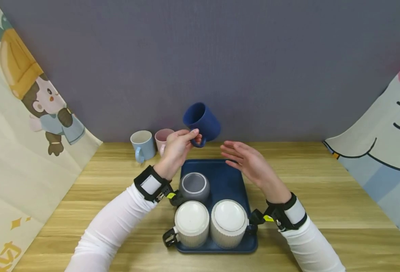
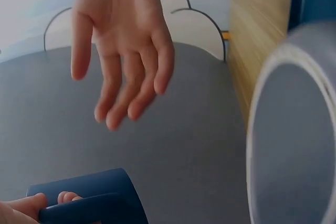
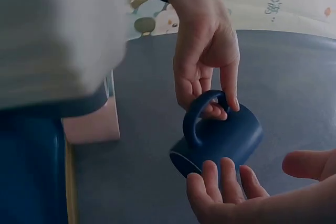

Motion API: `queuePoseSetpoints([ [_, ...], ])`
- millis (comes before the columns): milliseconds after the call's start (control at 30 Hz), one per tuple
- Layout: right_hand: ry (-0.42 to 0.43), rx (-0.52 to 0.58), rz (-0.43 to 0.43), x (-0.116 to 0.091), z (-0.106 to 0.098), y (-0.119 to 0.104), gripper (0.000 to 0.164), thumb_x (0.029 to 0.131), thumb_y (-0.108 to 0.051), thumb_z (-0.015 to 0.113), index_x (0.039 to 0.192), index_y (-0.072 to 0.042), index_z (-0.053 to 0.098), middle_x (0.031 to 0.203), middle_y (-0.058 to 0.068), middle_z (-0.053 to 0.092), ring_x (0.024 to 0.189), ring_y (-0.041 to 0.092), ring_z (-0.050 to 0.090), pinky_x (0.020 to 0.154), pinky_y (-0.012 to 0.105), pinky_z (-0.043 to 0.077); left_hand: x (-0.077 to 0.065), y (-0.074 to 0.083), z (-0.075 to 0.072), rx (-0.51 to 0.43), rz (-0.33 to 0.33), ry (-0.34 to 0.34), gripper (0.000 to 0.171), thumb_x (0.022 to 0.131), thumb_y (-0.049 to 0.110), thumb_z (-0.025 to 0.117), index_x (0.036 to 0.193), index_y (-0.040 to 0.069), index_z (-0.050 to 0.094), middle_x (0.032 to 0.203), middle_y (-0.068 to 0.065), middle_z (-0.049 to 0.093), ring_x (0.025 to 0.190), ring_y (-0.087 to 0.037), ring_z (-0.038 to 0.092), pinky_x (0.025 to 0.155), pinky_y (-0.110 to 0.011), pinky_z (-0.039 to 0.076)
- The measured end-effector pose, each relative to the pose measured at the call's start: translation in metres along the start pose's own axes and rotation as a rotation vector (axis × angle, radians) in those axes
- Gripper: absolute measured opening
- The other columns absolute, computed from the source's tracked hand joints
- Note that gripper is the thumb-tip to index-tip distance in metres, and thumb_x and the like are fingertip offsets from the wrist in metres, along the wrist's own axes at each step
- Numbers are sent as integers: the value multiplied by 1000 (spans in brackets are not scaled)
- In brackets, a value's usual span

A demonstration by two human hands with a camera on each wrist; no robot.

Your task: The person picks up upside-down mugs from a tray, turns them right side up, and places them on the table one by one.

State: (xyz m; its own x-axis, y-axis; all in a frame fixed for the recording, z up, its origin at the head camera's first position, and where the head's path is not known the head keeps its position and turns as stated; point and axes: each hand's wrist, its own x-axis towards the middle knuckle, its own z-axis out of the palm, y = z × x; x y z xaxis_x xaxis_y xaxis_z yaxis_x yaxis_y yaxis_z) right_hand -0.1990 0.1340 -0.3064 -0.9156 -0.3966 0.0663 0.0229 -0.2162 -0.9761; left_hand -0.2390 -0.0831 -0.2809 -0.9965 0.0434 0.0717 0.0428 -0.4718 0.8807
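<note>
A dark blue mug [image 1: 208,124] is held in the air above the far end of the tray, tilted with its mouth up and to the left. My left hand [image 1: 177,150] pinches it by the handle, thumb and fingers closing on the loop in the right wrist view [image 3: 207,51]. To the mug's right, my right hand [image 1: 247,161] has its fingers extended and holds nothing; a gap separates it from the mug in the head view. Below, on the navy tray [image 1: 224,183], stand an upside-down grey cup [image 1: 194,189] and two upside-down ribbed mugs [image 1: 192,226] [image 1: 228,226] with dark handles.
A light blue mug [image 1: 144,145] and a pink mug [image 1: 162,138] stand upright at the table's back left, beside the grey wall [image 1: 254,68]. Wooden tabletop [image 1: 322,189] extends on both sides of the tray. Printed curtains [image 1: 33,170] hang at either side.
</note>
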Motion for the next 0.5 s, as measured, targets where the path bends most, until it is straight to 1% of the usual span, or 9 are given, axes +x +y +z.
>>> queuePoseSetpoints([
  [67, 51, -73, -28, 0, 0, 1, 49, 102, -30, 41, 138, 3, 37, 118, -7, 62, 116, 13, 57, 108, 47, 33, 3, -1, -4, 10, 9, 14, 16, 88, -4, 61, 74, 2, 63, 66, -5, 66, 63, -14, 63, 64, -23, 52],
  [133, 107, -168, -56, 0, -1, 3, 48, 102, -30, 42, 137, 3, 38, 119, -5, 62, 114, 12, 58, 108, 50, 33, 5, -3, -7, 28, 19, 29, 16, 88, -4, 61, 73, 1, 61, 66, -5, 65, 62, -14, 62, 63, -23, 52],
  [200, 163, -276, -84, -1, -2, 5, 47, 101, -30, 43, 136, 2, 40, 124, 3, 59, 116, 17, 57, 107, 51, 34, 7, -4, -9, 42, 24, 45, 16, 87, -5, 62, 73, 1, 59, 66, -5, 65, 61, -14, 62, 63, -23, 52],
  [267, 217, -397, -108, -1, -5, 7, 44, 101, -28, 44, 135, 1, 42, 129, 12, 55, 120, 23, 54, 106, 48, 37, 10, -6, -10, 59, 24, 65, 16, 87, -5, 62, 73, 1, 58, 66, -4, 65, 61, -13, 62, 63, -23, 52],
  [333, 259, -495, -132, -2, -9, 11, 41, 101, -25, 45, 133, 1, 44, 132, 18, 52, 123, 29, 50, 105, 47, 38, 13, -7, -12, 76, 20, 84, 16, 87, -5, 63, 73, 1, 56, 66, -4, 65, 61, -13, 62, 62, -23, 52],
  [400, 297, -597, -155, -3, -14, 15, 40, 101, -24, 46, 132, 1, 46, 131, 20, 52, 123, 31, 49, 104, 47, 39, 16, -9, -15, 95, 10, 104, 17, 86, -5, 63, 73, 2, 54, 65, -3, 65, 60, -12, 62, 63, -23, 52],
  [500, 345, -716, -174, -7, -23, 22, 39, 100, -26, 47, 130, 0, 48, 130, 20, 53, 121, 33, 49, 101, 48, 40, 21, -12, -20, 132, -8, 135, 20, 85, -4, 64, 73, 4, 52, 63, -1, 65, 58, -11, 62, 63, -23, 52],
])
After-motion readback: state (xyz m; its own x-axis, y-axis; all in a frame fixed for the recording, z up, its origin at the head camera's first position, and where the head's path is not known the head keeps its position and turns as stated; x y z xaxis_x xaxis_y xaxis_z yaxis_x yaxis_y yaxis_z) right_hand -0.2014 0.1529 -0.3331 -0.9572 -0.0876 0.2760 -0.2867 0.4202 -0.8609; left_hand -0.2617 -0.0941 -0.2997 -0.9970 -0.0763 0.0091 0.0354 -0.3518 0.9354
